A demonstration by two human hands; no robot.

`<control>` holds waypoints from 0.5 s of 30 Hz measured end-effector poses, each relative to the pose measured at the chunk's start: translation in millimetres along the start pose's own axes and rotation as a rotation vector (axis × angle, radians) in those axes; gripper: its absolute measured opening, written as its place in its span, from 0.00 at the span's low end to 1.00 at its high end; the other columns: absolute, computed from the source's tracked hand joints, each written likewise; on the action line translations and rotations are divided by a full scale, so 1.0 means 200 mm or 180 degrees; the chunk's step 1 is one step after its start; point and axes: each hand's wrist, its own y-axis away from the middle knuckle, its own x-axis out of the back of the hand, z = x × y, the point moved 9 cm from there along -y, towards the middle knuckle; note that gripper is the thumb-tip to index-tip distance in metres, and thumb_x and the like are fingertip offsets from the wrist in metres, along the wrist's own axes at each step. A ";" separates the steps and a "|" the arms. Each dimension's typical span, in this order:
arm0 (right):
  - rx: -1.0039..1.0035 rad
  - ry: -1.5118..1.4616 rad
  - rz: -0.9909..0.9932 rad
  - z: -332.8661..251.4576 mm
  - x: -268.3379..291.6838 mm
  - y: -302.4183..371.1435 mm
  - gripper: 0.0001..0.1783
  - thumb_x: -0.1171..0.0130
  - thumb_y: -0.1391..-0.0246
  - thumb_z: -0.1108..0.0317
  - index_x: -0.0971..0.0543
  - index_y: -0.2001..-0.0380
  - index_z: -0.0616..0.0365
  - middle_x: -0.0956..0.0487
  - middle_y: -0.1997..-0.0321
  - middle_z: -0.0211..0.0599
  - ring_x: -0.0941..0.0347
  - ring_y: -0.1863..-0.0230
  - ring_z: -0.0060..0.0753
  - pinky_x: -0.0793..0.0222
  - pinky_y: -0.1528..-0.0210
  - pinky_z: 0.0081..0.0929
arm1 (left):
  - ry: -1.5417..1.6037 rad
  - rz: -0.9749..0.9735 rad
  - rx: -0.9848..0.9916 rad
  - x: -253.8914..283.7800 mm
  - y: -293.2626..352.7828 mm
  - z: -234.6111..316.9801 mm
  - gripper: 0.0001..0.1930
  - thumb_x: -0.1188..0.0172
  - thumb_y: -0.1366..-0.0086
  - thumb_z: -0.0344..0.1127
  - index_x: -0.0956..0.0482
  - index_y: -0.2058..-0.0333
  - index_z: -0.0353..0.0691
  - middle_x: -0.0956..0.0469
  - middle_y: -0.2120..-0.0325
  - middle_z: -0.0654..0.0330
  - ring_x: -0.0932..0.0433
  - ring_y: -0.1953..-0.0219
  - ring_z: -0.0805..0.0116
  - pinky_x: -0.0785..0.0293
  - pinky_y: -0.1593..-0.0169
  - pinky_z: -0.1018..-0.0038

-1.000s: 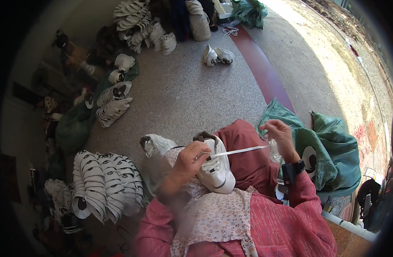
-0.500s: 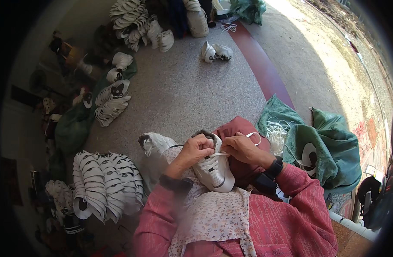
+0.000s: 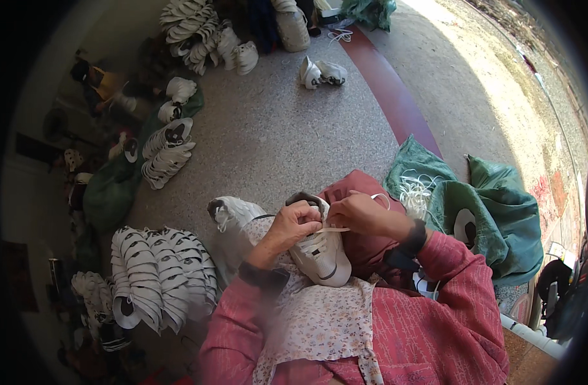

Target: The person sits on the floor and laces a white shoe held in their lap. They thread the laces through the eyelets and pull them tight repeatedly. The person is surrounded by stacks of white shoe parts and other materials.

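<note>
On my lap, a white shoe upper (image 3: 327,264) with a grey lining lies with its toe toward me. My left hand (image 3: 292,228) is closed on its opening at the left, thumb and fingers pressed together by the eyelets. Over the right edge, my right hand (image 3: 364,215) pinches a white shoelace (image 3: 336,229) that runs across the upper. A loop of lace stands up behind the right fingers; the exact fingertip grip is partly hidden. Beside my left wrist rests a bundle of white uppers (image 3: 237,210).
Nested stacks of white uppers (image 3: 162,273) stand at the left. At the right, loose white laces (image 3: 417,192) lie on a green sack (image 3: 509,221). A pair of uppers (image 3: 321,74) sits farther off on the speckled floor (image 3: 274,128). Other people are at the far left.
My right hand has lifted and turned slightly, palm more downward, with the lace still pinched. My left hand and the upper stay nearly in place.
</note>
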 end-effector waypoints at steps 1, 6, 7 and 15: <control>-0.0346 -0.0592 -0.0364 0.06 0.00 0.01 0.07 0.44 0.45 0.68 0.18 0.66 0.53 0.17 0.71 0.37 0.19 0.64 0.43 0.30 0.49 0.42 | -0.0109 -0.0006 -0.0021 0.00 0.00 0.01 0.07 0.32 0.43 0.25 0.17 0.65 0.33 0.25 0.67 0.67 0.24 0.63 0.78 0.28 0.60 0.79; -0.0044 -0.0346 -0.0197 0.09 -0.03 0.02 0.08 0.45 0.42 0.66 0.18 0.63 0.52 0.17 0.70 0.36 0.19 0.62 0.43 0.35 0.42 0.44 | -0.0086 0.0040 -0.0131 -0.01 -0.01 0.02 0.04 0.31 0.42 0.28 0.17 0.68 0.38 0.28 0.71 0.72 0.30 0.69 0.83 0.34 0.66 0.81; 0.0114 -0.0064 -0.0049 0.07 -0.04 0.03 0.08 0.45 0.41 0.66 0.18 0.64 0.52 0.17 0.70 0.36 0.19 0.62 0.44 0.35 0.43 0.44 | -0.0048 0.0034 -0.0115 -0.01 -0.01 0.02 0.04 0.31 0.42 0.28 0.17 0.68 0.38 0.28 0.71 0.72 0.30 0.69 0.83 0.34 0.65 0.81; -0.0007 -0.0583 0.0622 0.03 0.02 0.03 0.07 0.40 0.44 0.68 0.21 0.62 0.54 0.19 0.57 0.38 0.23 0.57 0.46 0.33 0.44 0.43 | -0.0869 0.0358 -0.0391 -0.01 0.01 0.06 0.04 0.33 0.42 0.28 0.19 0.70 0.36 0.29 0.72 0.68 0.29 0.71 0.78 0.32 0.67 0.78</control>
